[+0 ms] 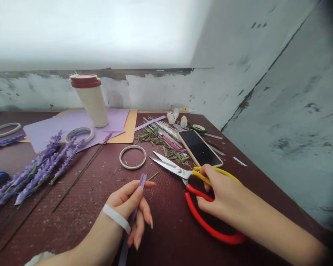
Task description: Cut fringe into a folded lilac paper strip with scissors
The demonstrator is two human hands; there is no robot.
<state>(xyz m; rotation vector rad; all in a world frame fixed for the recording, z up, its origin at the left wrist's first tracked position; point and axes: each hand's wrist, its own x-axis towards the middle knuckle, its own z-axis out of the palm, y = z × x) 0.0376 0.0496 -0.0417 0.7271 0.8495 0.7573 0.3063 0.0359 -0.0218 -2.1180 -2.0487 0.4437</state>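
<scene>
Between the thumb and fingers of my left hand point(130, 208) is a purple paper strip point(142, 181), its lower end hanging down past the palm. A white band circles that wrist. My right hand point(223, 195) grips a pair of scissors point(180, 171) by its yellow and red handles. The blades are slightly parted and point left, above and to the right of the strip, apart from it. Close to the blade tips lies a ring of tape point(132, 147). A small green stem piece point(153, 176) shows just beyond my left fingers.
Purple paper flower stems point(40, 171) lie at left, near purple sheets point(118, 120) and a tilted-looking lidded cup point(93, 103). A phone point(200, 147), green clippings point(150, 136), glue bottles point(184, 121) and green tape point(198, 128) are at right. Walls border the table's back and right.
</scene>
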